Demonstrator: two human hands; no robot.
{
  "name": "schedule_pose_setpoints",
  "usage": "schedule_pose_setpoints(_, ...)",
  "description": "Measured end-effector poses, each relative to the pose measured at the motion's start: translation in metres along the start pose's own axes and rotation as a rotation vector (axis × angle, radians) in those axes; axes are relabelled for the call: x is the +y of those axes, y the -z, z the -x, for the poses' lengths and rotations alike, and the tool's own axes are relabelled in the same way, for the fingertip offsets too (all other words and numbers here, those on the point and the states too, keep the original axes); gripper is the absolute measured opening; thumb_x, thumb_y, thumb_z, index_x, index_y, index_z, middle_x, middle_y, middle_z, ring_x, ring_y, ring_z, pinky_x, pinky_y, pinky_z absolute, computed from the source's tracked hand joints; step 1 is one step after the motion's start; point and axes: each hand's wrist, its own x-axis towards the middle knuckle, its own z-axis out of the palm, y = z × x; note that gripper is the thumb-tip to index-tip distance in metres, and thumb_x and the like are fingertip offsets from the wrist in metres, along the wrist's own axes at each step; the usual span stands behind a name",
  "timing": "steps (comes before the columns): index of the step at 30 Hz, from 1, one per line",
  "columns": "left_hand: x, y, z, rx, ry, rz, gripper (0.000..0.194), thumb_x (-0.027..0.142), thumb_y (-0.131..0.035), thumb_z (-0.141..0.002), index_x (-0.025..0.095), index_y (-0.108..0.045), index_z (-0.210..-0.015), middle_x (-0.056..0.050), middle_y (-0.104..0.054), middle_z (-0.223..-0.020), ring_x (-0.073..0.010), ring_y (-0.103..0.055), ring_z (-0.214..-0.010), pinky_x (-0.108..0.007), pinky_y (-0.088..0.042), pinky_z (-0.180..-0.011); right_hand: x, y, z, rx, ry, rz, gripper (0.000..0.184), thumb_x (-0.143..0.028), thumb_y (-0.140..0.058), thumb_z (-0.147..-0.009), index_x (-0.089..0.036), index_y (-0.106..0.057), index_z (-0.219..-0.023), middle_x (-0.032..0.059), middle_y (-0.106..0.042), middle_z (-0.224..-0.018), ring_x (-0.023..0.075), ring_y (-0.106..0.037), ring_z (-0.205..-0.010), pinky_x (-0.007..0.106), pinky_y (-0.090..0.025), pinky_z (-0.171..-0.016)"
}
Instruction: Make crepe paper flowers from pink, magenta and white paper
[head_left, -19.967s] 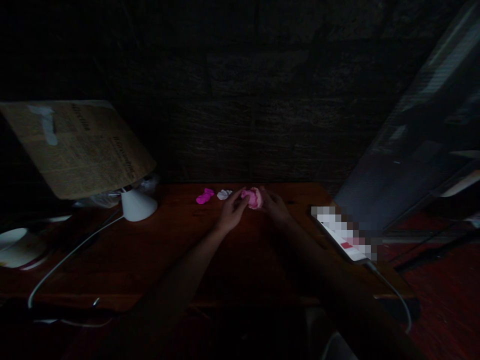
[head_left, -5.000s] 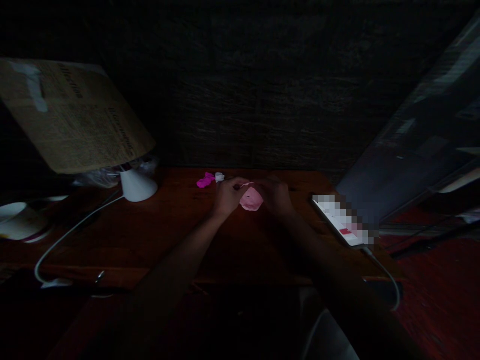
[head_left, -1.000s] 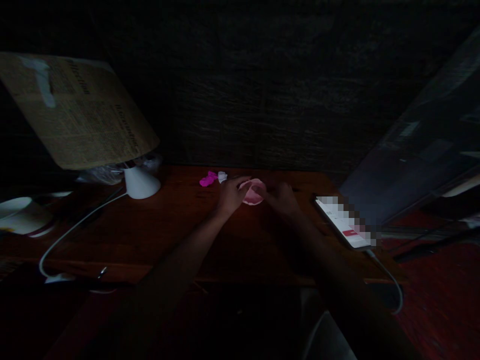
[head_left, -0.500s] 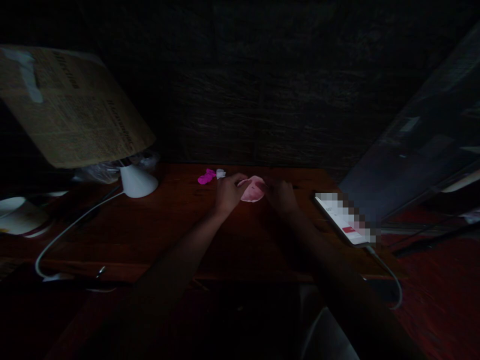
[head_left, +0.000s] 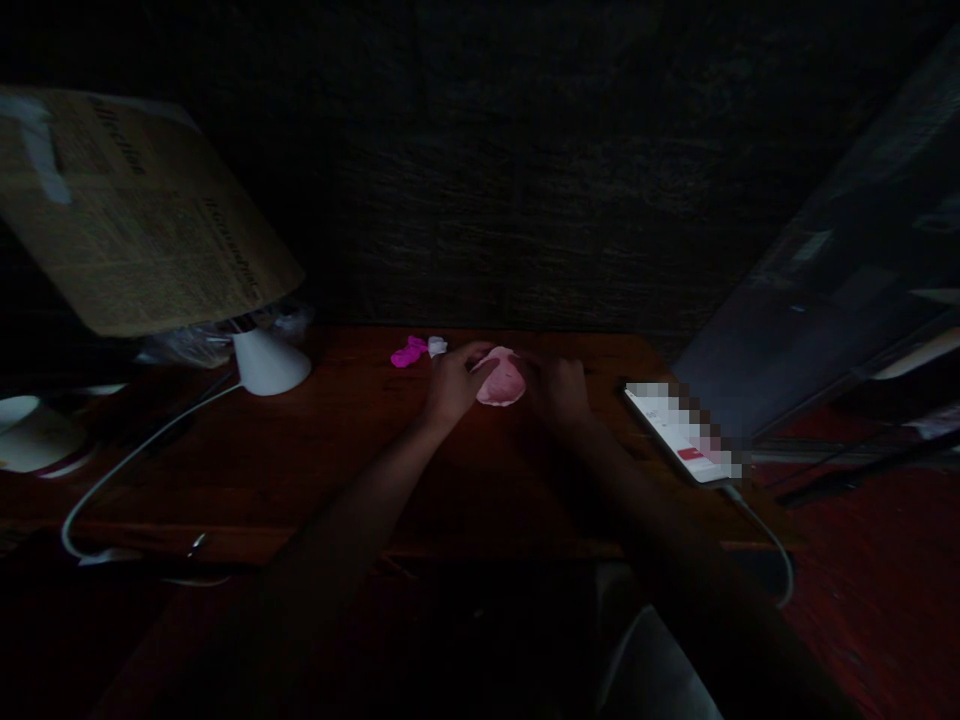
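While both forearms reached over the wooden table (head_left: pixel 322 440) from its near edge, one white cord (head_left: pixel 112 473) curved along the left side and another, the phone cord (head_left: pixel 761 525), dropped off the right. One phone (head_left: pixel 679 430) lay near the right end, its screen lit.

Farther in, the one pink piece (head_left: pixel 504 384) was between the hands, over the table; whether it touched the wood I couldn't tell. The left hand (head_left: pixel 450 388) had its thumb on the face and its fingers curled by the left rim, a partly closed pinch. The right hand (head_left: pixel 564 388) was bent in at the other edge, too dark to show how far its fingers were open or whether they gripped.

The piece looked thin, light and soft, probably easy to dent or tear, so its rim seemed best held lightly from opposite sides, thumb above and fingers beneath. Slipperiness couldn't be judged.

Beyond the left hand lay two small lumps, one magenta lump (head_left: pixel 409 352) and one white lump (head_left: pixel 437 347). One lamp (head_left: pixel 271 366) and one cup (head_left: pixel 37 435) stood off left; behind everything rose the dark wall (head_left: pixel 487 220).
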Motion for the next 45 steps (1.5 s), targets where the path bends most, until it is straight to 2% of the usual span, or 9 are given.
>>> schedule_pose_setpoints(6, 0.002, 0.001, 0.002, 0.000, -0.045, 0.036, 0.023, 0.022, -0.069, -0.083, 0.020, -0.074, -0.106, -0.007, -0.077, -0.102, -0.0176, -0.072, -0.084, -0.028, -0.056, -0.077, -0.002, -0.001, 0.002, 0.022, 0.014, 0.048, 0.037, -0.039, -0.046, -0.099, -0.020, -0.077, -0.106, 0.0118, -0.078, -0.093, 0.0251, -0.073, -0.080, 0.030, -0.049, -0.069)
schedule_pose_setpoints(13, -0.001, 0.000, 0.002, 0.009, -0.056, 0.031, 0.013, 0.028, -0.064, -0.087, 0.021, -0.075, -0.091, -0.003, -0.078, -0.088, -0.0157, -0.071, -0.076, -0.025, -0.053, -0.070, 0.005, -0.009, -0.001, 0.091, 0.037, -0.226, 0.029, -0.035, -0.060, -0.091, -0.023, -0.073, -0.114, 0.0077, -0.076, -0.103, 0.0213, -0.070, -0.088, 0.030, -0.053, -0.078)
schedule_pose_setpoints(21, -0.003, -0.002, 0.004, 0.010, -0.012, 0.045, 0.008, 0.026, -0.068, -0.083, 0.019, -0.073, -0.081, -0.002, -0.076, -0.077, -0.0149, -0.069, -0.068, -0.024, -0.051, -0.062, 0.010, -0.014, -0.001, 0.060, -0.008, -0.399, 0.021, -0.034, -0.061, -0.090, -0.022, -0.076, -0.099, 0.0064, -0.075, -0.100, 0.0200, -0.070, -0.088, 0.030, -0.054, -0.078)
schedule_pose_setpoints(26, 0.004, -0.002, 0.003, 0.045, 0.004, 0.063, 0.011, 0.028, -0.071, -0.081, 0.019, -0.069, -0.077, -0.001, -0.073, -0.073, -0.0141, -0.067, -0.067, -0.023, -0.049, -0.061, 0.007, -0.006, 0.000, 0.126, 0.062, -0.230, 0.020, -0.030, -0.060, -0.091, -0.020, -0.077, -0.091, 0.0073, -0.075, -0.089, 0.0209, -0.068, -0.085, 0.031, -0.052, -0.078)
schedule_pose_setpoints(31, 0.002, -0.001, 0.002, -0.020, -0.018, 0.086, 0.011, 0.030, -0.068, -0.085, 0.019, -0.068, -0.085, -0.003, -0.075, -0.080, -0.0141, -0.068, -0.069, -0.023, -0.050, -0.063, 0.003, -0.001, 0.001, 0.180, 0.061, -0.133, 0.022, -0.031, -0.059, -0.093, -0.020, -0.077, -0.090, 0.0078, -0.074, -0.087, 0.0211, -0.067, -0.084, 0.031, -0.051, -0.078)
schedule_pose_setpoints(34, -0.001, -0.001, 0.002, -0.027, -0.046, 0.057, 0.011, 0.028, -0.066, -0.086, 0.019, -0.070, -0.083, -0.003, -0.075, -0.079, -0.0147, -0.069, -0.070, -0.023, -0.050, -0.064, 0.004, -0.003, 0.000, 0.190, 0.050, -0.150, 0.022, -0.033, -0.060, -0.092, -0.021, -0.075, -0.103, 0.0076, -0.075, -0.094, 0.0217, -0.067, -0.088, 0.032, -0.052, -0.082)
schedule_pose_setpoints(38, -0.003, 0.000, 0.002, -0.022, -0.033, 0.030, 0.009, 0.026, -0.067, -0.084, 0.018, -0.070, -0.080, -0.002, -0.075, -0.076, -0.0151, -0.068, -0.068, -0.024, -0.050, -0.062, 0.007, -0.008, -0.001, 0.129, 0.064, -0.229, 0.039, -0.032, -0.064, -0.090, -0.021, -0.065, -0.127, 0.0080, -0.074, -0.111, 0.0226, -0.068, -0.099, 0.034, -0.052, -0.088)
schedule_pose_setpoints(42, -0.002, 0.000, 0.003, -0.035, -0.023, -0.007, 0.008, 0.023, -0.069, -0.082, 0.018, -0.069, -0.076, -0.002, -0.074, -0.074, -0.0144, -0.066, -0.065, -0.024, -0.049, -0.062, 0.008, -0.008, -0.001, 0.026, 0.098, -0.239, 0.023, -0.026, -0.059, -0.093, -0.024, -0.074, -0.110, 0.0062, -0.075, -0.111, 0.0218, -0.069, -0.100, 0.032, -0.052, -0.087)
schedule_pose_setpoints(45, 0.000, -0.001, 0.003, -0.024, -0.015, -0.014, 0.013, 0.024, -0.069, -0.082, 0.017, -0.068, -0.072, -0.002, -0.072, -0.070, -0.0137, -0.065, -0.062, -0.024, -0.048, -0.059, 0.005, -0.005, 0.000, 0.032, 0.087, -0.188, 0.022, -0.028, -0.057, -0.094, -0.025, -0.077, -0.103, 0.0051, -0.077, -0.104, 0.0210, -0.069, -0.095, 0.030, -0.052, -0.084)
